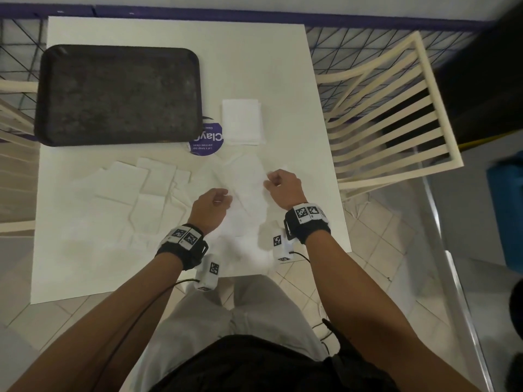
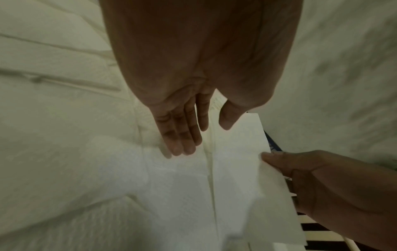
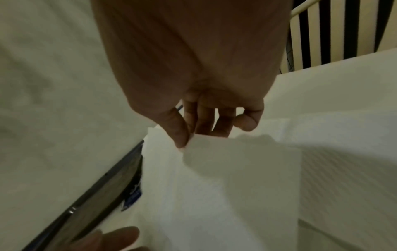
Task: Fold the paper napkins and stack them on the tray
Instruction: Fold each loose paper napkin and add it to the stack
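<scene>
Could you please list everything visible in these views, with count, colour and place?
tray: one, dark brown, far left of the table, nothing on it
folded napkins: one small stack, white, right of the tray
round sticker: one, purple, partly under the tray's near right corner
loose napkins: several, white, spread on the table near the tray, count unclear
napkin being folded: one, white, between the hands
table: one, white
chair: one, cream slatted, right of the table
left hand: fingers straight, resting on the napkin
right hand: pinches the napkin's edge
</scene>
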Demonstrator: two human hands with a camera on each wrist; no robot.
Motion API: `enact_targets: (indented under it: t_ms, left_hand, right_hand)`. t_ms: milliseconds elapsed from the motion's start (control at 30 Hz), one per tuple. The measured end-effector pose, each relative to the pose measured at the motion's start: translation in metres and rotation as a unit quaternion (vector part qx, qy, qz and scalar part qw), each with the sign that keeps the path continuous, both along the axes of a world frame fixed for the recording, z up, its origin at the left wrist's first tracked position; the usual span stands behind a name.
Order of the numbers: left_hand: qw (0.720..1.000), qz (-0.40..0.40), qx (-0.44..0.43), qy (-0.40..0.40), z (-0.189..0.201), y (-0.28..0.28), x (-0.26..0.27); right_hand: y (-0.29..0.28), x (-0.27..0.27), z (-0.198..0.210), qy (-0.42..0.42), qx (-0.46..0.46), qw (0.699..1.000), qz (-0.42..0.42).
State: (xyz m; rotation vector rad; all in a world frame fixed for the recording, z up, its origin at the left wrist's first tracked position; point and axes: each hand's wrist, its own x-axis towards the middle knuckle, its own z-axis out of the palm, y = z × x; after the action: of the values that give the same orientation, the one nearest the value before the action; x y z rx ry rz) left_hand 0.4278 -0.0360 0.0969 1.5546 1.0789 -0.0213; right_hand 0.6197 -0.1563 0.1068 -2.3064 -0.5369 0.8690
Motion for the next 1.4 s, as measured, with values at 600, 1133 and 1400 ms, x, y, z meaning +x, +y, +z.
enact_targets:
  t_ms: [600,1133,1400]
  left_hand:
    - [0.981,0.123,-0.061,-0.136,0.027,0.028,-0.007]
    - [0.967,0.16,-0.113,-0.161,0.029,0.044,-0.024]
    - [0.961,0.178,-0.128,-0.168,0.029,0.043,-0.022]
  right_hand:
    - [0.024,-0.027,0.024,0.139,0.137,0.978,-0.071]
    - [0.038,-0.044,0.03,0.253,0.181,0.943,-0.119]
    - [0.035,-0.044,0.023,0.2,0.177,0.961,-0.066]
